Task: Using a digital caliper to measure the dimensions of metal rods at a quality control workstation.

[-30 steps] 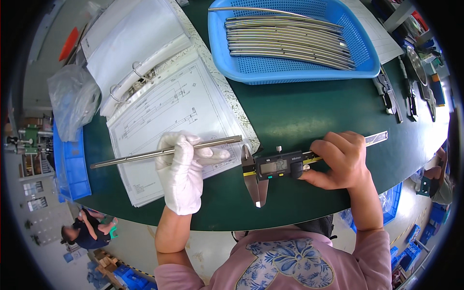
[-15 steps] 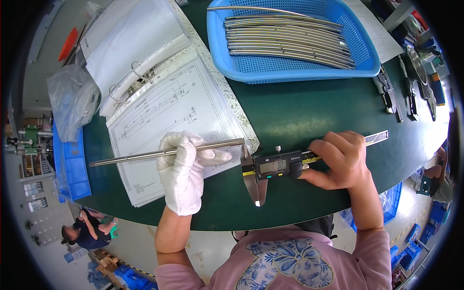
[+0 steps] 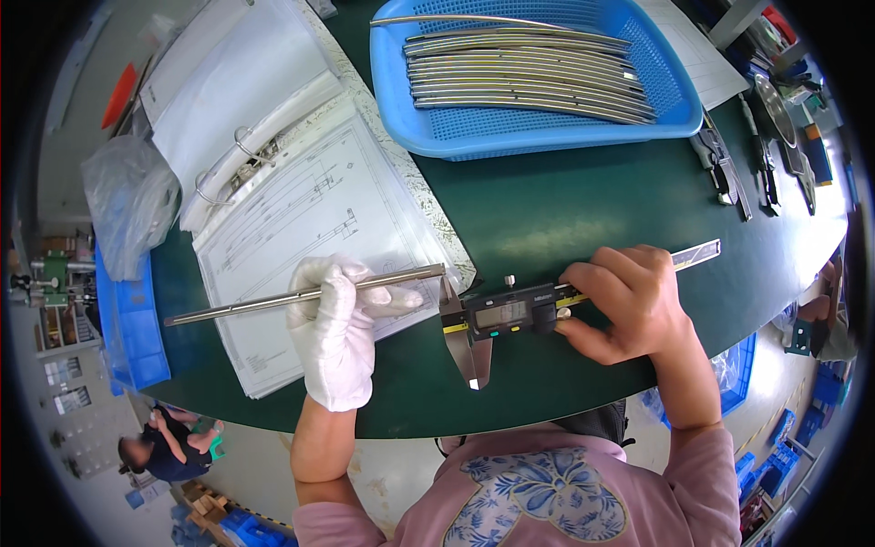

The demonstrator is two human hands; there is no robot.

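Right hand point(image 3: 629, 305), curled closed, grips the caliper point(image 3: 503, 314); left hand point(image 3: 335, 337), pinched closed on a rod point(image 3: 241, 305), has just brought its end to the caliper's upper tips, seemingly aligning them.

Green table point(image 3: 556, 205) bearing an open ring binder point(image 3: 301, 223) (left), blue basket point(image 3: 547, 144) (far side), paper sheet point(image 3: 709, 68) beside the basket, and metal tools point(image 3: 725, 173) (right).
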